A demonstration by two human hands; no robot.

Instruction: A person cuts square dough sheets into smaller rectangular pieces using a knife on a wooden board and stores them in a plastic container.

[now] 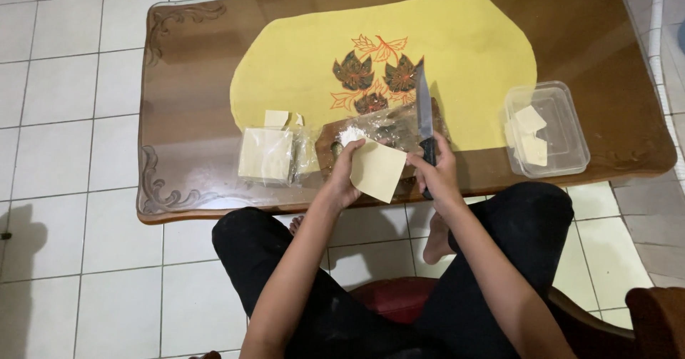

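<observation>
A pale yellow square sheet (pixel 377 170), thin like a dough wrapper, sits just below the centre of the frame, pinched along its left edge by the left hand (pixel 347 177). It is tilted so that one corner points down toward the person's lap, and it hangs over the near edge of the wooden table (pixel 193 73). The right hand (pixel 437 175) is just beside its right edge, clenched around the black handle of a kitchen knife (pixel 425 120). The blade's long axis runs almost straight up the frame, tip away from the person, so the cutting edge stands to the right of the sheet and nearly parallel to its right side. Both hands are close to the sheet; the left one touches it, while I cannot tell whether the right one does.

Behind the sheet lies a small wooden cutting board (pixel 330 148) with a crumpled clear plastic bag (pixel 389 127) holding something white. To the left of the board, a plastic-wrapped stack of the same square sheets (pixel 266 155) rests on the table, with a few small pale scraps (pixel 277 118) just above it. To the right, well apart, a clear rectangular plastic container (pixel 560 127) holds several cut pieces. A yellow cloth mat (pixel 464 52) with a dark leaf design spreads under the upper part of the scene.
</observation>
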